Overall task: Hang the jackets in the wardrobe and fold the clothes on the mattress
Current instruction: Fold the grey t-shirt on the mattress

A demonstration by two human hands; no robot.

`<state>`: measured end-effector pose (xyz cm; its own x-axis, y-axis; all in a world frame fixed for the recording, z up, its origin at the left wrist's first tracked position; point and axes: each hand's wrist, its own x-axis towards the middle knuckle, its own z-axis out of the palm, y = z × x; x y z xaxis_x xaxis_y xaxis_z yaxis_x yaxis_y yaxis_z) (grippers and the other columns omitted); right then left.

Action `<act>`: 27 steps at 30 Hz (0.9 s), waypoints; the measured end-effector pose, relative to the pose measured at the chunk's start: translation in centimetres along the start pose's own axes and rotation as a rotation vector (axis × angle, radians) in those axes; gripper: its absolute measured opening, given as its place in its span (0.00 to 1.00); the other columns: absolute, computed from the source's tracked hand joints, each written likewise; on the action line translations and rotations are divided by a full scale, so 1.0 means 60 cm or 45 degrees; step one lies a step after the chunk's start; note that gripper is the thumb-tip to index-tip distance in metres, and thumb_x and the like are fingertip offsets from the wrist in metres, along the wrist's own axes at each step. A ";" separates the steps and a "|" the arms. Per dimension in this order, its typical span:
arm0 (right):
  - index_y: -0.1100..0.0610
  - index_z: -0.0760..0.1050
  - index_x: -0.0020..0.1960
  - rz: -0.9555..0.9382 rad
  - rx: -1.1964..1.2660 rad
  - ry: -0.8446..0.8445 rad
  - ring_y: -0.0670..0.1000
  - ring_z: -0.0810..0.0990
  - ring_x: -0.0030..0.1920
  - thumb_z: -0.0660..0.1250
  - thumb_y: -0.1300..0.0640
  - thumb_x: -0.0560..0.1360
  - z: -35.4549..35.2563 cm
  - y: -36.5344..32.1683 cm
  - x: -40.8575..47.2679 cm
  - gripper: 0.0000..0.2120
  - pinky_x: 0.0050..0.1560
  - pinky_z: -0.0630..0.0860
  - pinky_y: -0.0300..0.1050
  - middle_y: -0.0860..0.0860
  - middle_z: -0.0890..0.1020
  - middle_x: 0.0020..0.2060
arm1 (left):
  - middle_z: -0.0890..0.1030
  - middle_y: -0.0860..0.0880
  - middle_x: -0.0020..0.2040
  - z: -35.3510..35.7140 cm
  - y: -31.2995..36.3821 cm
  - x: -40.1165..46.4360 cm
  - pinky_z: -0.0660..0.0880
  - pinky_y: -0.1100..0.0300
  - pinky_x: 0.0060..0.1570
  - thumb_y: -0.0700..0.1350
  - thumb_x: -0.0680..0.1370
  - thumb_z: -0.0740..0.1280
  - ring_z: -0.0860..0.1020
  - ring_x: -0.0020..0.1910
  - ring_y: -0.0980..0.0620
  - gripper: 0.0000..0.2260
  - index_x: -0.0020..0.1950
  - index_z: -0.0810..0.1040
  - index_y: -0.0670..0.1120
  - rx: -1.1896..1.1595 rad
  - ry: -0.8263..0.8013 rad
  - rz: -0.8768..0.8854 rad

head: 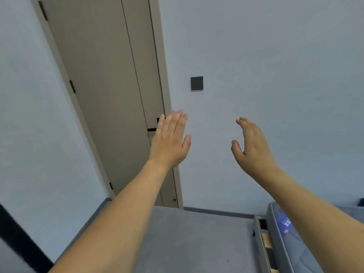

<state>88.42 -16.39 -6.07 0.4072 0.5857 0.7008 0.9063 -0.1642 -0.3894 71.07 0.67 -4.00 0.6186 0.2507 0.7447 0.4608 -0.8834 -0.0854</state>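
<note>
While both arms reach forward at chest height, the left hand (169,140) and the right hand (254,146) hang in the air well apart, palms turned toward each other, fingers straight or loosely relaxed and holding nothing. Behind the left hand stands a closed door (106,91) with its dark handle (152,129) just beside the fingertips; a dark switch (196,83) sits on the wall (275,75) between and above the hands.

No jacket, hanger or wardrobe shows here, so I judge the task not yet under way, or between garments. Only a corner of the mattress (283,251) is in sight at lower right, lying on a slatted bed frame (266,239), with a small blue label (284,221) on its side. Its visible edge runs from the lower frame away toward the wall, so its long axis seems to lie roughly along the line of sight, though most of it is out of view. No clothes can be seen on that corner.

To do the next step well, the person should probably turn right and down toward the mattress, find the clothes, and sort jackets from the rest first. A jacket is best lifted by both shoulders, collar up, so it hangs straight before a hanger goes in.
</note>
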 end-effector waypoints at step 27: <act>0.65 0.68 0.69 1.439 -0.394 0.137 0.59 0.71 0.66 0.64 0.66 0.76 -0.324 0.869 -0.372 0.22 0.65 0.65 0.47 0.60 0.73 0.65 | 0.64 0.43 0.76 0.718 0.945 0.271 0.48 0.47 0.78 0.47 0.82 0.61 0.61 0.76 0.45 0.24 0.76 0.64 0.40 -0.734 -0.608 0.931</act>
<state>128.82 -53.43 -30.41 0.9912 -0.0838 0.1027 0.0068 -0.7419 -0.6705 134.66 -28.31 -25.27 0.8690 -0.4013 0.2894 -0.4226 -0.9062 0.0125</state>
